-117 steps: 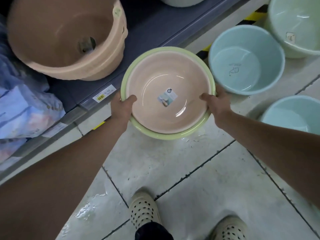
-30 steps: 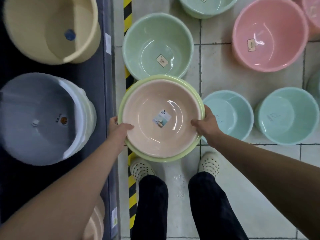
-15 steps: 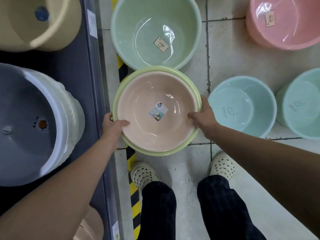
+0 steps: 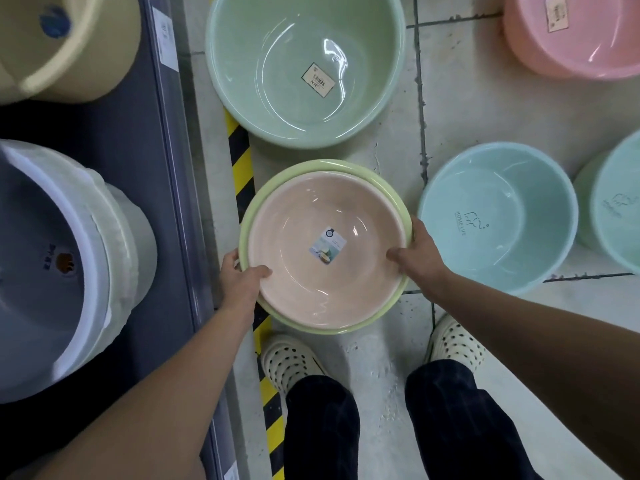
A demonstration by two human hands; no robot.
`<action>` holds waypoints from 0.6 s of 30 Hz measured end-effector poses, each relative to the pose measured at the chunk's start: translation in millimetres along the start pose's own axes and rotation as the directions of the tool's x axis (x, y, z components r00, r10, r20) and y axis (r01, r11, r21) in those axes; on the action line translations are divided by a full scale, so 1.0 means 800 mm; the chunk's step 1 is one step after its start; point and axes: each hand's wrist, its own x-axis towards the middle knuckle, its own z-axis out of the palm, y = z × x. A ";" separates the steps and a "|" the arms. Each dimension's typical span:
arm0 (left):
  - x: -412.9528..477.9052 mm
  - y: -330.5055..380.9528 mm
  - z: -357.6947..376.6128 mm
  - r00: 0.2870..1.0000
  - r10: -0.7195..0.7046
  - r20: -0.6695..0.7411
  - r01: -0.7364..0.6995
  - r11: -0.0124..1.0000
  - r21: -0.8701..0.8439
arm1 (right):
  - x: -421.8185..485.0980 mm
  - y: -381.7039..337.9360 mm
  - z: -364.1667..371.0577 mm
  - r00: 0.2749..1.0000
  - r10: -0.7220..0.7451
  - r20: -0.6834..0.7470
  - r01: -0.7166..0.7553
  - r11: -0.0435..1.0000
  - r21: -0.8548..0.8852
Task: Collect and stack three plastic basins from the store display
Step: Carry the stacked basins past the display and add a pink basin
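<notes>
I hold a stack of two basins above the floor: a peach basin (image 4: 332,216) with a small label inside, nested in a yellow-green basin (image 4: 311,168) whose rim shows around it. My left hand (image 4: 242,277) grips the stack's left rim, thumb inside the peach basin. My right hand (image 4: 415,254) grips the right rim the same way. A larger mint-green basin (image 4: 277,81) with a label sits on the floor just beyond the stack.
A light-blue tub (image 4: 512,244) stands on the floor to the right, another (image 4: 620,209) at the right edge, a pink basin (image 4: 554,46) at top right. On the dark shelf (image 4: 138,133) to the left are a cream bucket (image 4: 86,46) and a grey-white tub (image 4: 86,254). My feet stand below.
The view has moved closer to the floor display; the mint-green basin now lies nearer the held stack. Both hands keep the same grip on the stack.
</notes>
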 end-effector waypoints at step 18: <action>0.026 -0.003 0.010 0.997 0.012 0.072 -0.017 0.997 0.079 | 0.020 0.020 0.013 0.993 -0.110 -0.044 0.113 0.991 0.069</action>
